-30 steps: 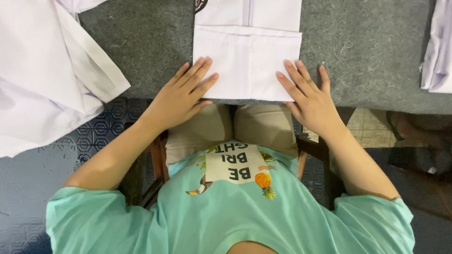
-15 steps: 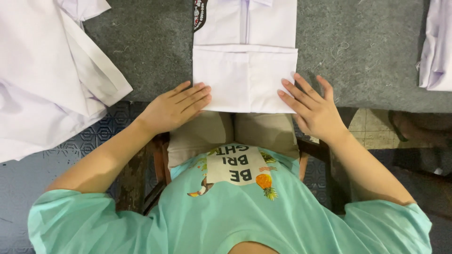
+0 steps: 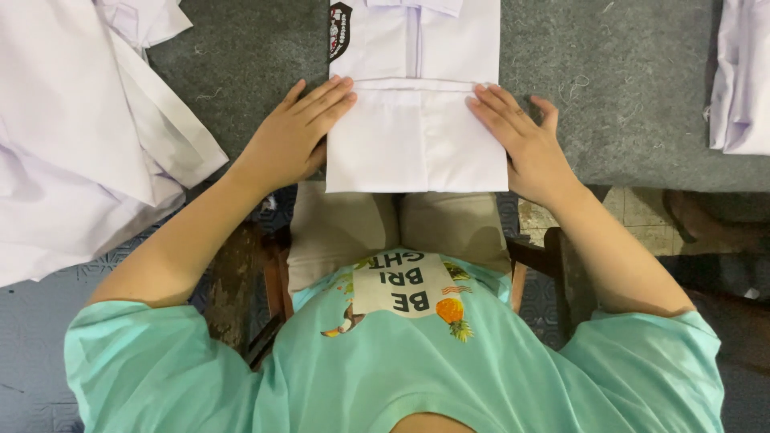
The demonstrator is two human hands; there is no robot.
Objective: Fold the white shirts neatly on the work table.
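Observation:
A folded white shirt (image 3: pixel 415 120) with a dark badge (image 3: pixel 340 30) on its chest lies on the grey felt table (image 3: pixel 618 96), its lower part folded up toward the front edge. My left hand (image 3: pixel 298 132) rests flat with spread fingers on the shirt's left edge at the fold. My right hand (image 3: pixel 521 140) lies flat on the right edge of the same fold. Neither hand grips anything; both press on the cloth.
A loose pile of white shirts (image 3: pixel 80 136) covers the table's left side and hangs over the edge. More white cloth (image 3: pixel 742 80) lies at the far right. Below are my knees, a wooden chair (image 3: pixel 273 281) and a tiled floor (image 3: pixel 642 212).
Both hands have slid forward along the shirt's sides from the near edge up to the fold line. The view has shifted slightly toward me.

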